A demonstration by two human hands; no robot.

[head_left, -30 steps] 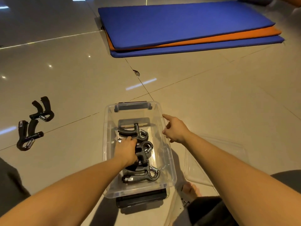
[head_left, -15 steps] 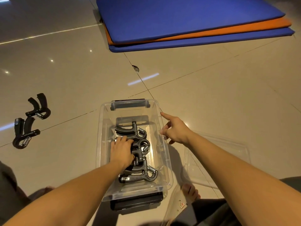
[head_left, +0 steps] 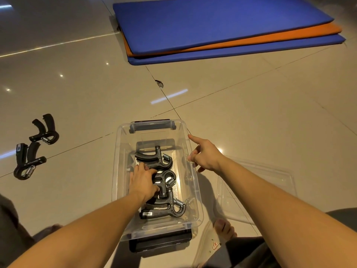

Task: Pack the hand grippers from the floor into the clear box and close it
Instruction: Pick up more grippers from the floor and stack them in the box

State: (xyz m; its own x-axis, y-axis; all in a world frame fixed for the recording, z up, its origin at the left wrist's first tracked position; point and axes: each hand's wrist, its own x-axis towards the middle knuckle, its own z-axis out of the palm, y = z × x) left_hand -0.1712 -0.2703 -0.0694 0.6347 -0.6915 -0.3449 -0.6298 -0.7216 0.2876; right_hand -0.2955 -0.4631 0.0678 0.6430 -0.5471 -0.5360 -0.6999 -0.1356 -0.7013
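Two grippers lie on the floor (head_left: pixel 77 105) far left, well apart from the box. Near floor gripper (head_left: pixel 27 161): black, long axis running away from the person, handles pointing away, spring loop at the near end. Far floor gripper (head_left: pixel 45 130): just beyond it, not touching, same look. Its handles point away and the spring end sits near-right.

The box (head_left: pixel 118 171) is clear plastic and open on the floor at centre. Its long axis runs away from the person, with a dark latch at each short end. Three grippers lie inside in a row front to back, all dark grey with metal springs. Each has its long axis across the box, handles to the left, spring and loop to the right. Far gripper (head_left: pixel 157 158): fully visible, adjuster stem sticking away. Middle gripper (head_left: pixel 167 177): handles hidden under the hand. Near gripper (head_left: pixel 168 209): small label on the left handle tip.

The left hand (head_left: pixel 143 180) is down inside the box, fingers curled over the middle gripper's handles and grasping it. The fingertips reach the far gripper's handle.

The right hand (head_left: pixel 206 156) is just beside the box's right rim, index finger straight and pointing away, other fingers loosely bent, holding nothing. Cannot tell if the thumb touches the rim.

The clear lid (head_left: pixel 266 186) lies flat on the floor right of the box. Blue and orange mats (head_left: pixel 212 22) are stacked at the far top right.
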